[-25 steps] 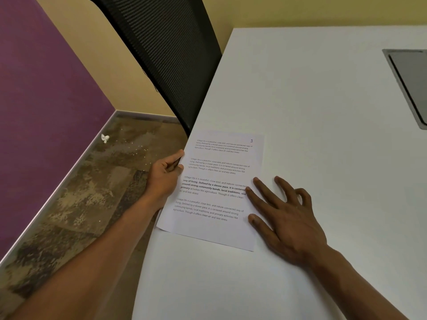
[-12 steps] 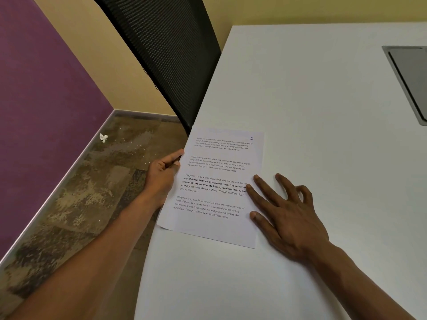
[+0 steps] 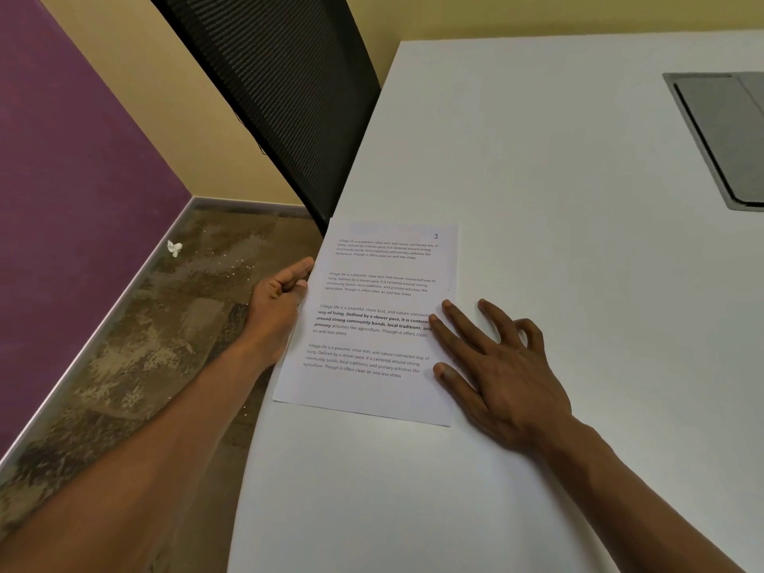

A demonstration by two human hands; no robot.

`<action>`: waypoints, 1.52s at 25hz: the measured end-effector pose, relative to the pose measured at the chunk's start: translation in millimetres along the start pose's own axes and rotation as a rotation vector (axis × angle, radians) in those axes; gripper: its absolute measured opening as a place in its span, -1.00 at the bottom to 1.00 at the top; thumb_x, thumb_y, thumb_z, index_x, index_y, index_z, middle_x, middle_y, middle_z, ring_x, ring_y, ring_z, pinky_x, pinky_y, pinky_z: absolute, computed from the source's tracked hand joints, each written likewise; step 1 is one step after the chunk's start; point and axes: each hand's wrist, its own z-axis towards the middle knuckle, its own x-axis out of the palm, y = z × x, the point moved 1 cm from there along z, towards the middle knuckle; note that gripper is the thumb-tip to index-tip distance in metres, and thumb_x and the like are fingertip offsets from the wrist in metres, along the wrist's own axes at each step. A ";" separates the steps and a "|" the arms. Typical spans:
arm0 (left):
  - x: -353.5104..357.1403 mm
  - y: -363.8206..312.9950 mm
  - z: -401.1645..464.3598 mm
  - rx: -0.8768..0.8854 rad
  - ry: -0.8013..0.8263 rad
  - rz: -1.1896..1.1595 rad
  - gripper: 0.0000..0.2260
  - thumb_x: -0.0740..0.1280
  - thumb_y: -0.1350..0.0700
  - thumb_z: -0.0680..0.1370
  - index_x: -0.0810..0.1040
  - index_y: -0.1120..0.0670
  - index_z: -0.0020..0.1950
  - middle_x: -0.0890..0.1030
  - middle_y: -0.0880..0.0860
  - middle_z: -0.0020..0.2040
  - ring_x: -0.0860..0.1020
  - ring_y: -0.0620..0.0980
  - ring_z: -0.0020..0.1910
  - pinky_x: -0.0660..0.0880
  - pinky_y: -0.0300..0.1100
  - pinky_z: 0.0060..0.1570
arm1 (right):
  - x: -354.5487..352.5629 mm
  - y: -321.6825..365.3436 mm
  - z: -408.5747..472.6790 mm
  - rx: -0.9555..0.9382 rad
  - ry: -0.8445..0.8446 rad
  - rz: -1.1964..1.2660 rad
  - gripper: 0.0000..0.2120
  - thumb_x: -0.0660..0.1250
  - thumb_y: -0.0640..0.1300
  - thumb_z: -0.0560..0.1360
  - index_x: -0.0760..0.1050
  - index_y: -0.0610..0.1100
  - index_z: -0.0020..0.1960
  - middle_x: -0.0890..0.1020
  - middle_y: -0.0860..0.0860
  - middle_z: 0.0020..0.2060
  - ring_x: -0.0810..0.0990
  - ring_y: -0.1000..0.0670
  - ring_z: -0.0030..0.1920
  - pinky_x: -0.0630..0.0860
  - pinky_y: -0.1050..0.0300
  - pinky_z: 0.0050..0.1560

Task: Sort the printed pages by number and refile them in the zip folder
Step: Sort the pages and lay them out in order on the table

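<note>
At the table's (image 3: 537, 200) left edge, the pages' (image 3: 372, 324) left side was pinched by the left hand (image 3: 277, 308). The stack, numbered 1, ran near to far. Its right edge was pressed by the right hand's (image 3: 508, 378) spread fingers.

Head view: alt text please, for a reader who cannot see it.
A printed page numbered 1 lies at a white table's left edge; the left hand grips its left edge, the right hand rests flat on its right edge.

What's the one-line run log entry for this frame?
stage: aligning | top sheet: white printed page stack numbered 1, on white table | left hand: gripping left edge | right hand: flat on right edge
</note>
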 end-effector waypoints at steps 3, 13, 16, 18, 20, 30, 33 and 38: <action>1.0 -3.7 -6.3 0.045 0.020 0.105 -0.63 0.26 0.29 0.63 0.45 0.15 0.45 0.53 0.00 0.38 0.50 -0.11 0.32 0.41 -0.03 0.40 | 2.3 -0.8 -0.9 0.013 -0.027 0.016 -0.44 -0.17 0.30 0.65 -0.12 0.22 0.61 -0.03 0.20 0.61 0.01 -0.11 0.61 0.01 -0.17 0.50; 44.9 5.5 -124.2 0.835 0.142 0.887 -0.48 0.33 0.05 0.59 0.33 0.08 0.54 0.27 0.01 0.57 0.11 0.03 0.59 0.16 0.00 0.52 | 7.9 8.9 -33.8 0.186 -0.165 0.170 -0.38 -0.13 0.33 0.62 0.04 0.13 0.62 0.01 0.06 0.63 0.05 -0.03 0.61 0.02 -0.07 0.56; 65.6 22.0 -162.9 0.815 0.153 0.916 -0.45 0.37 0.04 0.58 0.31 0.03 0.55 0.24 -0.02 0.58 0.10 0.01 0.59 0.20 0.06 0.50 | 14.0 16.7 -67.0 0.299 -0.238 0.296 -0.39 -0.09 0.31 0.63 0.12 0.10 0.61 0.05 0.09 0.62 0.00 0.08 0.61 0.01 -0.02 0.59; 79.0 29.1 -184.9 0.789 0.157 0.918 -0.44 0.36 0.00 0.58 0.30 0.00 0.56 0.22 -0.04 0.59 0.09 0.00 0.60 0.18 0.06 0.52 | 11.1 18.1 -92.5 0.367 -0.270 0.492 -0.41 0.03 0.31 0.62 0.19 0.13 0.59 0.07 0.19 0.61 -0.04 0.21 0.59 0.08 0.03 0.58; 92.1 33.4 -205.7 0.780 0.159 0.919 -0.43 0.37 0.00 0.57 0.30 0.00 0.56 0.22 -0.04 0.58 0.08 0.00 0.60 0.10 -0.01 0.55 | 2.0 14.3 -119.8 0.417 -0.328 0.652 -0.44 0.18 0.27 0.57 0.30 0.15 0.53 0.16 0.25 0.57 0.12 0.22 0.56 0.23 0.02 0.53; 196.8 46.3 -354.3 0.737 0.411 0.745 -0.53 0.30 -0.14 0.58 0.46 0.01 0.46 0.33 -0.06 0.53 0.13 0.03 0.59 0.40 0.16 0.38 | -35.3 -3.9 -312.3 0.687 -0.728 0.700 -0.67 0.38 0.12 0.46 0.61 0.09 0.19 0.62 0.24 0.21 0.60 0.20 0.20 0.49 0.42 0.12; 231.4 49.1 -399.4 0.728 0.510 0.686 -0.58 0.33 -0.12 0.58 0.52 0.01 0.40 0.40 -0.08 0.49 0.16 0.00 0.58 0.44 0.11 0.34 | -38.8 -17.4 -385.5 0.815 -0.845 0.652 -0.69 0.36 0.10 0.46 0.63 0.02 0.15 0.69 0.13 0.07 0.68 0.08 0.06 0.58 0.22 0.07; 281.6 47.3 -446.2 0.740 0.613 0.658 -0.57 0.36 -0.08 0.57 0.50 0.03 0.41 0.47 -0.08 0.42 0.19 -0.06 0.56 0.41 0.00 0.38 | -36.3 -48.6 -480.7 0.999 -0.859 0.513 -0.75 0.38 0.02 0.48 0.64 -0.03 0.12 0.69 0.11 -0.01 0.67 0.05 -0.02 0.54 0.32 0.06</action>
